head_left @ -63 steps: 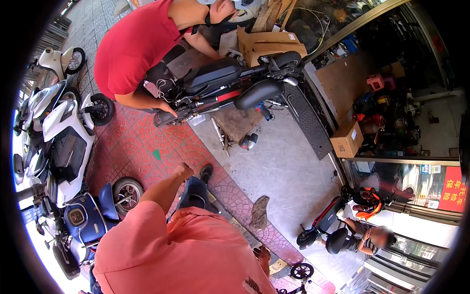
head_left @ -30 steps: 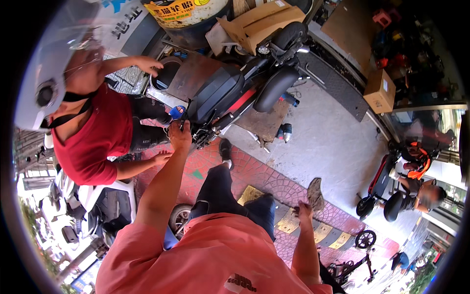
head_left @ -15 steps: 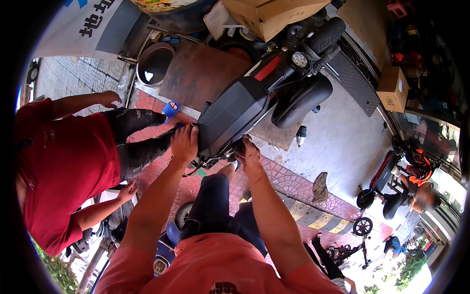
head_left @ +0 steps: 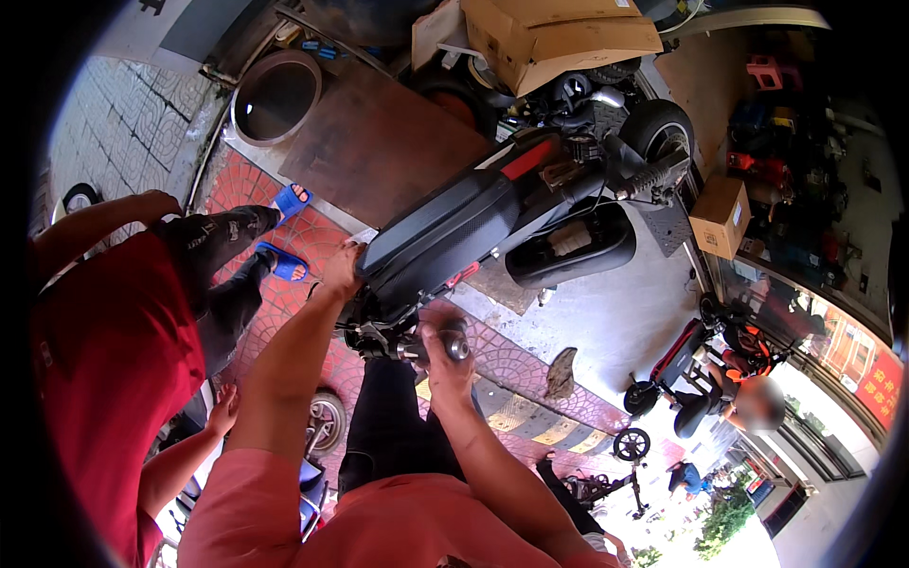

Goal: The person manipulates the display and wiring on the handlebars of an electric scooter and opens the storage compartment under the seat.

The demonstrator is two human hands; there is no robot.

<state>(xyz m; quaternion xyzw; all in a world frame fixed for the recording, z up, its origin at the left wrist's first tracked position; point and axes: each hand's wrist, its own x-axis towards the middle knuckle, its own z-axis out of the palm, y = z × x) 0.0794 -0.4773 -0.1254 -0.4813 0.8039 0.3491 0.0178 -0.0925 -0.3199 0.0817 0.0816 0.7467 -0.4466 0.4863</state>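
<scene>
A black electric bike (head_left: pixel 445 222) lies tipped over in front of me, its long ribbed black body running from near left to far right. A rear wheel (head_left: pixel 659 133) is at its far end and a black padded seat (head_left: pixel 578 251) hangs on its right side. My left hand (head_left: pixel 339 273) grips the near left end of the body, its fingertips partly hidden. Lower and to the right, my right hand (head_left: pixel 447 369) is closed around a dark bar with a rounded metal end (head_left: pixel 457 343), beside the bike's near end.
A co-worker in a red shirt (head_left: pixel 114 350) stands close on my left, a hand (head_left: pixel 223 409) hanging near. Cardboard boxes (head_left: pixel 559 47) and a round bin (head_left: pixel 276 97) lie beyond the bike. On the right are a striped ramp (head_left: pixel 516 417), another bike (head_left: pixel 677 360) and a seated person.
The bike has rolled and shifted, so its wheel and seat underside show more. My right hand has moved down and left from the body's side to the bar. The co-worker has stepped left.
</scene>
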